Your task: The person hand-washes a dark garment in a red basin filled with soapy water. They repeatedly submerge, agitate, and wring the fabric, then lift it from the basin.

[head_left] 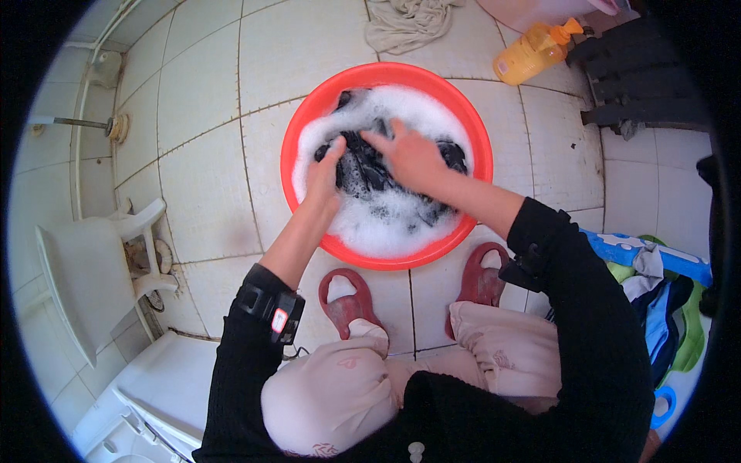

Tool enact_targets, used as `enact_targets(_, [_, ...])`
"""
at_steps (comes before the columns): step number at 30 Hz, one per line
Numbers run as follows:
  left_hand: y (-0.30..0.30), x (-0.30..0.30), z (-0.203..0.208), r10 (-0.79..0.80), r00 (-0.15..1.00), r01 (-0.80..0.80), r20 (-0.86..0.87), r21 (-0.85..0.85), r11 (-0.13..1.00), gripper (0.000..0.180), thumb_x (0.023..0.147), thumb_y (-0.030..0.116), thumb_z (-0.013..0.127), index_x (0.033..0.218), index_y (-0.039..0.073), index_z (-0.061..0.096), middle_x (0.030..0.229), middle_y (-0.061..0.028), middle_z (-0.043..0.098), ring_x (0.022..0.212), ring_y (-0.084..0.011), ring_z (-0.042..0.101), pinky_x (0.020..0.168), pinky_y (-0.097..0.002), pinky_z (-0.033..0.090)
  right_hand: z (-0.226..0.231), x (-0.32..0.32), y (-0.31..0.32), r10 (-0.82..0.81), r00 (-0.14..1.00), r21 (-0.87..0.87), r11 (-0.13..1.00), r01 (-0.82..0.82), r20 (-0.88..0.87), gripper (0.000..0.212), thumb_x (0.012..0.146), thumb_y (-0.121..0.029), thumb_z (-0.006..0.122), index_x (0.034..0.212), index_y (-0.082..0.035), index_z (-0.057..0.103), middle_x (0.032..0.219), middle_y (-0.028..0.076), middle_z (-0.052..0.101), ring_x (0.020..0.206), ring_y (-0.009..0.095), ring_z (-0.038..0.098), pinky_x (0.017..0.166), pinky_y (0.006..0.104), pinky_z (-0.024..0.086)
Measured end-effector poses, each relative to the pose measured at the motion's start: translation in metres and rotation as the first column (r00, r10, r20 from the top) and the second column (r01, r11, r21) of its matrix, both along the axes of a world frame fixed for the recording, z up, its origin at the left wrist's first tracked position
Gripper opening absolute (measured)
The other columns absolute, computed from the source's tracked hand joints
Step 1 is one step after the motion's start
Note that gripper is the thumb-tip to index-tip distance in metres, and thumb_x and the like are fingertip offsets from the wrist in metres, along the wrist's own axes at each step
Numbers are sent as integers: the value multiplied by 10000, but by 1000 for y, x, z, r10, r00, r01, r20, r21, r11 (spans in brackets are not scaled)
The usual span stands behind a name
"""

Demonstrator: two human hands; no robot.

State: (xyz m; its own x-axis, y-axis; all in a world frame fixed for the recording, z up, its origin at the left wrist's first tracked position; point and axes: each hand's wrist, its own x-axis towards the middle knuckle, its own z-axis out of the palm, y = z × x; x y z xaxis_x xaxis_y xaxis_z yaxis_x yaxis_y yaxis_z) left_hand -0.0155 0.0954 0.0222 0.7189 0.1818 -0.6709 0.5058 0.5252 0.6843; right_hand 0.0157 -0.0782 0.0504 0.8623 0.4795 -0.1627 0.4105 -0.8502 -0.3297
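A round red basin (484,166) on the floor holds white suds (390,231) and a dark, wet piece of cloth (363,158), which is partly sunk in the foam. My left hand (324,174) is at the cloth's left edge, thumb raised, with its other fingers mostly hidden. Over the middle of the cloth is my right hand (415,160), its thumb and a finger spread apart and the rest hard to see. Nothing shows gripped in the right hand.
An orange pump bottle (532,54) lies at the upper right, and a greyish rag (409,27) lies beyond the basin. At left stands a white plastic seat (81,270). Clothes (660,309) are heaped at right. My red slippers (351,301) are just below the basin.
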Motion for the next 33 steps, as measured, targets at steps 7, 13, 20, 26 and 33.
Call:
enact_targets(7, [-1,24,-24,47,985,-77,-167,-175,981,280,891,246,514,1051,32,597,1002,-86,640,905,-233,610,814,-375,501,-8,43,25,-14,933,85,995,47,-361,333,795,-273,617,1055,-65,630,1009,178,649,1005,294,612,845,421,496])
enact_targets(13, [-13,20,-12,6,999,4,39,-245,969,291,901,324,482,1004,80,604,999,-61,644,901,-204,623,823,-370,504,28,-3,26,-50,984,625,766,149,-174,380,756,-364,698,1018,-104,607,977,147,649,918,351,609,804,424,483])
enact_targets(20, [-13,21,26,-81,976,126,200,-223,967,386,904,343,575,1138,36,570,1068,-61,624,954,-184,613,858,-326,490,34,32,6,-149,964,620,741,257,-220,273,792,-295,634,959,-85,584,887,156,636,841,326,619,764,404,474])
enact_targets(26, [-4,16,107,-729,669,480,144,665,572,390,895,416,579,1031,52,610,928,-107,648,883,-168,612,779,-324,462,77,36,-73,383,920,450,838,-309,-82,670,718,-168,701,1312,-90,401,1192,135,546,1132,315,519,996,380,393])
enact_targets(33, [-34,31,161,-867,397,260,301,869,421,262,870,306,621,963,63,589,849,-87,612,813,-189,579,751,-312,459,129,31,-51,355,926,583,783,-219,-128,759,674,-311,796,1306,-93,438,1178,128,581,1063,262,568,901,354,447])
